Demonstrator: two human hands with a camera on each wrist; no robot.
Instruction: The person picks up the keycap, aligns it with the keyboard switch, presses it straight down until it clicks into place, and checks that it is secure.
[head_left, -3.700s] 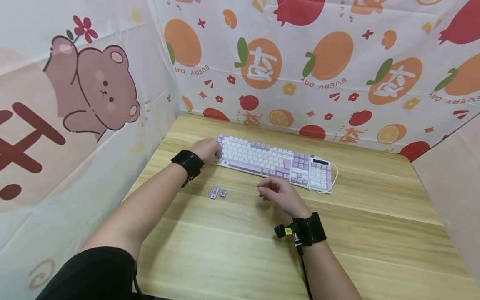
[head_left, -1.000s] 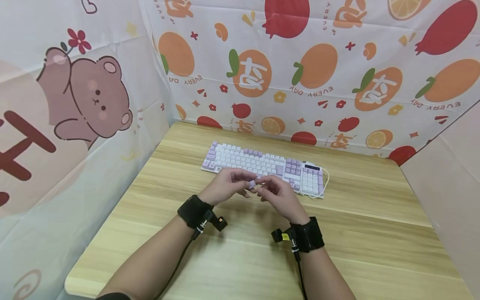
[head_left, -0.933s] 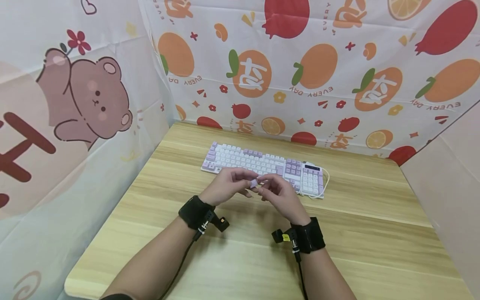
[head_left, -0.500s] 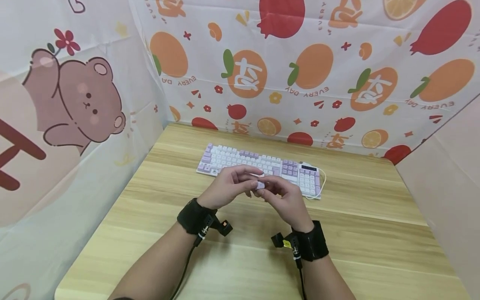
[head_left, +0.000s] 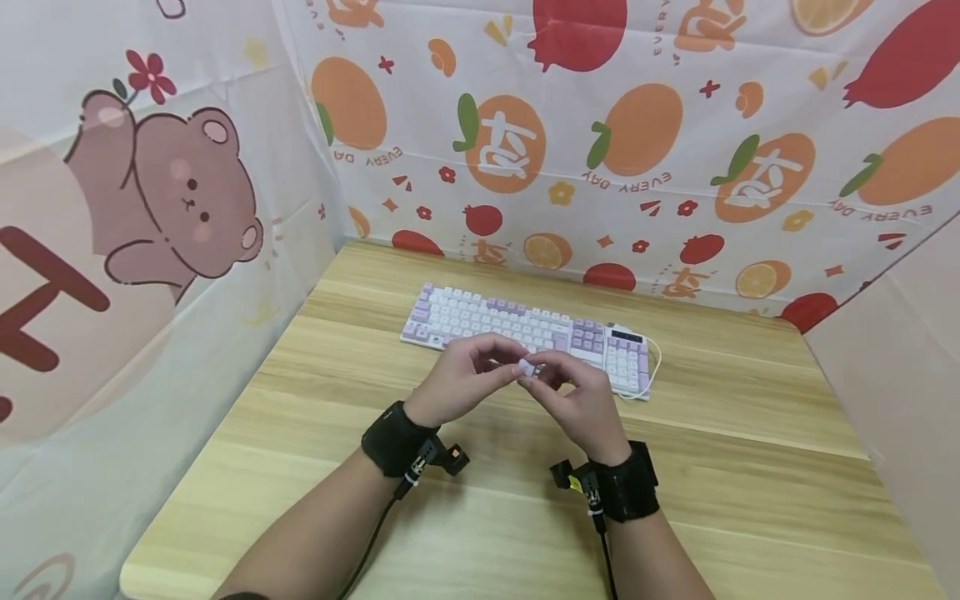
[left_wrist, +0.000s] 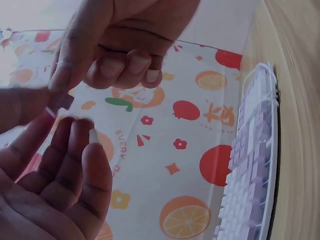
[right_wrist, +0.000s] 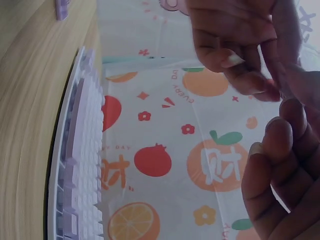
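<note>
A small lavender keycap (head_left: 527,367) is held in the air in front of the keyboard (head_left: 487,318). My left hand (head_left: 459,385) pinches it from the left between thumb and forefinger. From the right, the thumb and forefinger of my right hand (head_left: 583,410) pinch it too. In the left wrist view the keycap (left_wrist: 61,101) shows between the fingertips of both hands, the other fingers loosely curled. Fingers hide most of it in the right wrist view. The white and lavender keyboard lies behind the hands, its lower middle part covered by them.
A white cable (head_left: 657,367) is looped round the keyboard's right end. In the right wrist view a loose purple keycap (right_wrist: 61,10) lies on the wooden table (right_wrist: 25,100). Printed cloth (head_left: 420,117) hangs behind the table.
Several seconds ago my left hand was at the keyboard's left end and my right hand apart from it. Now both meet at the keycap, which has shifted slightly right and turned in the fingers.
</note>
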